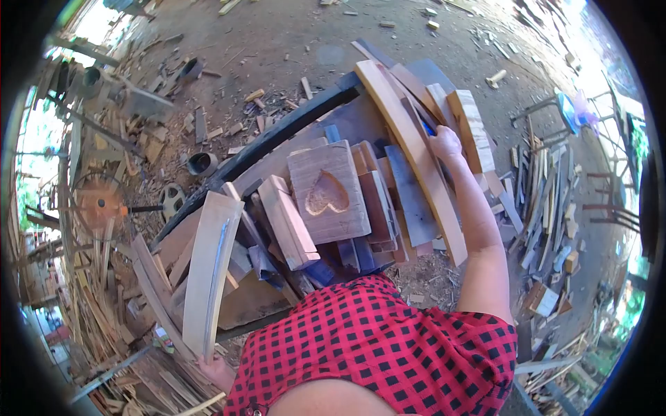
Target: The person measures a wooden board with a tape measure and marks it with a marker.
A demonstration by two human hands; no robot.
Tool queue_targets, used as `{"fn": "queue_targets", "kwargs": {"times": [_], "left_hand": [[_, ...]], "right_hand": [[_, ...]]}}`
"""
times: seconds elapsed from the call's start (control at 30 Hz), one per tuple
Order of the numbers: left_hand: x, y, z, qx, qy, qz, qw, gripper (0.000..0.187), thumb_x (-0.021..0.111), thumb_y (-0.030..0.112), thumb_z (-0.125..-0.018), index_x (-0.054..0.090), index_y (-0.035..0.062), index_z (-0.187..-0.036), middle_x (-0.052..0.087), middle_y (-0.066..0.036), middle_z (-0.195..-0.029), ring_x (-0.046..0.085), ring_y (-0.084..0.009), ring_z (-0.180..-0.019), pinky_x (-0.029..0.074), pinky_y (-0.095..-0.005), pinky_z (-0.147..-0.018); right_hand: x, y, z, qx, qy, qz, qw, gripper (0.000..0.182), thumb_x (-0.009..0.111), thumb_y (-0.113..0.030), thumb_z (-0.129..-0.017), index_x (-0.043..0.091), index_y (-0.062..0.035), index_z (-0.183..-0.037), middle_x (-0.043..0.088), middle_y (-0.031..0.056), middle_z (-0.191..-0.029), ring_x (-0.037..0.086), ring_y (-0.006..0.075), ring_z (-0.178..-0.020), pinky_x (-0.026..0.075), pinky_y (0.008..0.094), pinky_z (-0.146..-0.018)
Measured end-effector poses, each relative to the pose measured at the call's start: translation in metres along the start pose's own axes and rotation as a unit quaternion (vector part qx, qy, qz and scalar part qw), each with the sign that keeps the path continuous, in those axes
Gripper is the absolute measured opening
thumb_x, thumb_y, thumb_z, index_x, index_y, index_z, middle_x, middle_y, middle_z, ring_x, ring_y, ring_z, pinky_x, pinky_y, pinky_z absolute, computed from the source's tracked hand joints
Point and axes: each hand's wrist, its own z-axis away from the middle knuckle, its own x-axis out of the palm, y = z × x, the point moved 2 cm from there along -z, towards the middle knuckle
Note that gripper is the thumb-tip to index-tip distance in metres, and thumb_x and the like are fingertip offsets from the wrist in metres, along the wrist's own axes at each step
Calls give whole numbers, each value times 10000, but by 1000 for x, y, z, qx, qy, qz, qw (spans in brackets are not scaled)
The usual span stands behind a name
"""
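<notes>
My left hand point(219, 372) is at the near end of a pale wooden plank point(210, 274), its fingers closed on the end and partly hidden by it. A light streak runs along the plank's edge. My right hand point(446, 143) reaches far forward among upright boards at the right end of the pile. Its fingers are curled beside a small blue thing point(429, 129), and what they hold is hidden. Just left of that arm leans a long curved wooden beam point(416, 156). Between my hands lies a square block with a carved heart-shaped hollow point(327, 193).
A dark workbench frame point(270, 134) supports several boards and blocks. Wood scraps point(260, 100) litter the ground beyond it. Stacked strips point(551, 208) lie on the right, more offcuts on the left. A round wheel-like part point(171, 202) stands by the bench's left end.
</notes>
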Motion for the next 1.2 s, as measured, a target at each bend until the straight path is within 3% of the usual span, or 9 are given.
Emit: {"fn": "queue_targets", "kwargs": {"times": [0.1, 0.47, 0.6, 0.7, 0.9, 1.03, 1.13, 1.17, 1.2], "left_hand": [[-2, 1, 2, 19, 4, 12, 1000, 276, 607, 233, -826, 545, 75, -1044, 639, -70, -937, 601, -204, -765, 454, -305, -568], [19, -7, 19, 43, 64, 10, 997, 214, 606, 260, -818, 564, 106, -959, 633, -51, -828, 576, -197, -728, 408, -316, -574], [22, -8, 23, 58, 60, 2, 997, 211, 598, 261, -822, 566, 98, -952, 643, -56, -849, 578, -199, -725, 407, -315, -568], [31, -11, 31, 74, 71, 15, 995, 216, 597, 258, -821, 566, 93, -957, 647, -62, -853, 580, -203, -716, 406, -312, -558], [13, -10, 16, 84, 56, 7, 995, 234, 599, 248, -817, 563, 88, -985, 645, -72, -861, 584, -212, -706, 408, -303, -545], [6, -12, 11, 82, 77, 25, 993, 234, 595, 229, -820, 564, 91, -1007, 649, -77, -882, 589, -214, -702, 396, -293, -531], [-8, -16, 3, 110, -23, 40, 993, 304, 569, 191, -843, 558, 42, -1108, 653, -105, -1034, 622, -252, -899, 498, -395, -723], [10, -16, 20, 92, -100, 63, 989, 321, 557, 177, -855, 549, 14, -1131, 635, -129, -1109, 608, -267, -990, 497, -419, -816], [3, -18, 17, 87, -84, 56, 991, 306, 567, 168, -849, 551, 10, -1110, 633, -131, -1090, 608, -269, -968, 502, -387, -795]], "right_hand": [[3, -14, -4, 68, -19, -12, 997, 312, 514, -212, -746, 678, -11, -918, 639, 246, -994, 608, 384, -984, 466, 452, -871], [-7, -23, 0, 251, 107, -176, 946, 308, 777, -248, -614, 700, -2, -783, 692, 150, -805, 659, 260, -750, 492, 367, -685], [36, 12, -29, 223, 148, -431, 862, 152, 777, -21, -615, 655, 39, -684, 614, 79, -647, 539, 147, -520, 413, 315, -499], [22, 7, -23, 193, 146, -525, 816, 148, 781, -42, -648, 641, 3, -667, 558, 30, -595, 489, 117, -499, 367, 294, -468], [-57, -11, 4, 26, 276, -414, 867, 176, 748, -116, -702, 663, 32, -743, 607, 49, -633, 524, 86, -568, 413, 242, -517], [-86, -12, 22, 42, 98, -627, 771, 125, 697, -97, -800, 651, 1, -862, 593, 28, -662, 539, 110, -540, 436, 217, -514], [-87, -41, 40, 12, 58, -706, 706, 145, 646, -120, -855, 621, -23, -960, 614, 63, -794, 588, 141, -642, 457, 229, -527], [-78, -46, 40, -59, 80, -635, 766, 142, 625, -125, -870, 617, -26, -971, 616, 73, -817, 591, 154, -675, 479, 250, -542], [-80, -68, 41, -77, -60, -781, 617, 139, 619, -121, -873, 612, -34, -981, 621, 77, -818, 604, 167, -694, 505, 266, -569]]}}
